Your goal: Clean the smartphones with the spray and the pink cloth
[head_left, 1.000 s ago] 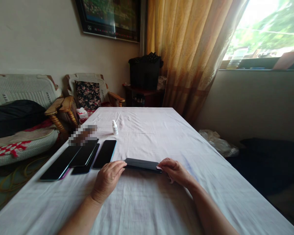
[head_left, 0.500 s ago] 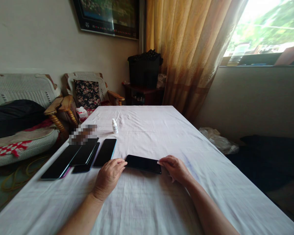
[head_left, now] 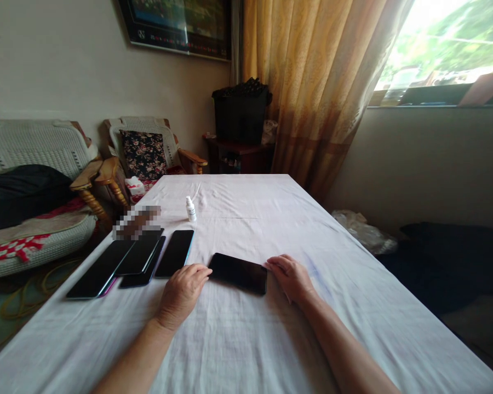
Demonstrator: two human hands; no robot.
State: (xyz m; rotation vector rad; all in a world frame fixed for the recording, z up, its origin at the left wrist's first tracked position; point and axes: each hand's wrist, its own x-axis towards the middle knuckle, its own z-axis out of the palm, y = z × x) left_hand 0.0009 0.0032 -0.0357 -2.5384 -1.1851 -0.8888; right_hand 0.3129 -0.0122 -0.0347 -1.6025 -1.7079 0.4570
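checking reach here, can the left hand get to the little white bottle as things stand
Probably yes: the left hand rests beside the dark phone, and only cloth and one flat phone lie between it and the upright bottle.

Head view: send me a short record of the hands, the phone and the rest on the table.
phone: flat on table, dark face up
left hand: fingertips at phone's left end
right hand: fingertips at phone's right end
other phones: row near left table edge, some overlapping
bottle: small, white, upright, beyond the row
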